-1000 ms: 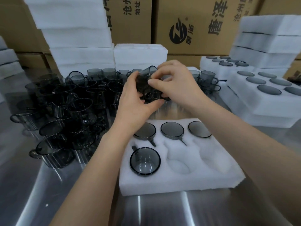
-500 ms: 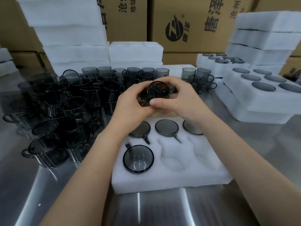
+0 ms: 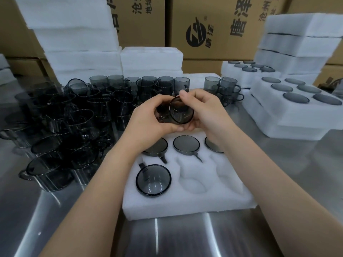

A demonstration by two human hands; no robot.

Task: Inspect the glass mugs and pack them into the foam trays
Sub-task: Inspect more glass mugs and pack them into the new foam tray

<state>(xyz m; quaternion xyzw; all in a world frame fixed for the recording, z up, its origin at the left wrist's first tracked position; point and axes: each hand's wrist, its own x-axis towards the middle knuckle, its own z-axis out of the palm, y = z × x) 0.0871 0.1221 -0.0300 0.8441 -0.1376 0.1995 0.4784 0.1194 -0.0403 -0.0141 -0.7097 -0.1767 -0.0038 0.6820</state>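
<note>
Left hand (image 3: 148, 123) and right hand (image 3: 206, 112), fingers curled round one smoky glass mug (image 3: 181, 113), hold it tipped sideways above the foam tray (image 3: 185, 206), apparently inspecting it. Next it likely goes into the free near-middle pocket. Loose mugs (image 3: 74, 117) crowd the table (image 3: 185, 238) at left.

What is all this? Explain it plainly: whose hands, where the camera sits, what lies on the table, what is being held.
No machine here: a person works with bare hands, filmed by a camera worn on the head, looking forward and down. The left hand and right hand together hold one dark glass mug, turned on its side, apparently for checking. Below it, on the metal table, lies a white foam tray with four packed mugs and two empty pockets. Loose mugs crowd the left; filled trays stand on the right, cardboard boxes behind.
</note>
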